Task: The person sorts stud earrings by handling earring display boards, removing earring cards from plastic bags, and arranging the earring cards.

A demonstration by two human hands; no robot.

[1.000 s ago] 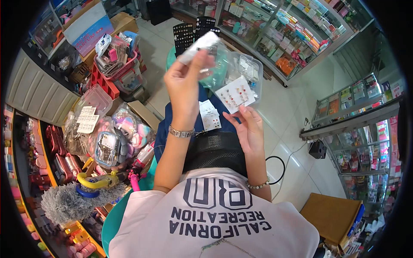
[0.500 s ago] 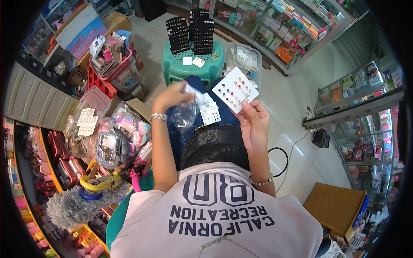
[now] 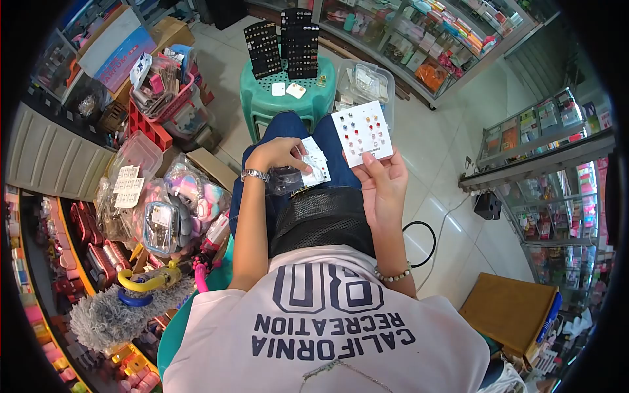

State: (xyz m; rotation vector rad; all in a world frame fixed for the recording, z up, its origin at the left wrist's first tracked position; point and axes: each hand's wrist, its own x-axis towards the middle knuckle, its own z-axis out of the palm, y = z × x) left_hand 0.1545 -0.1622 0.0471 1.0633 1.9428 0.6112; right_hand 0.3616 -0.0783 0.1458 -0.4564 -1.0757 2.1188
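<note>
My right hand [image 3: 380, 173] pinches a white earring card [image 3: 362, 134] by its lower edge, thumb in front. Rows of small coloured stone studs, red, dark and clear, run across this card. Over my lap, my left hand [image 3: 278, 157] has its thumb and forefinger apart, at the edge of more white earring cards [image 3: 317, 164] lying on my thighs. A crumpled clear plastic bag [image 3: 283, 182] lies under that hand. The hand covers part of the cards and of the bag.
A green stool [image 3: 288, 103] ahead bears black earring display stands [image 3: 300, 49] and small white cards [image 3: 296, 90]. Bagged goods [image 3: 164, 226] and a grey duster [image 3: 108, 318] crowd my left. Glass shelves [image 3: 531, 141] and a brown box [image 3: 508, 318] stand at right.
My left hand has lowered the plastic bag onto my lap, let go of it and moved to the lap cards. The card in my right hand has turned more upright and shifted slightly.
</note>
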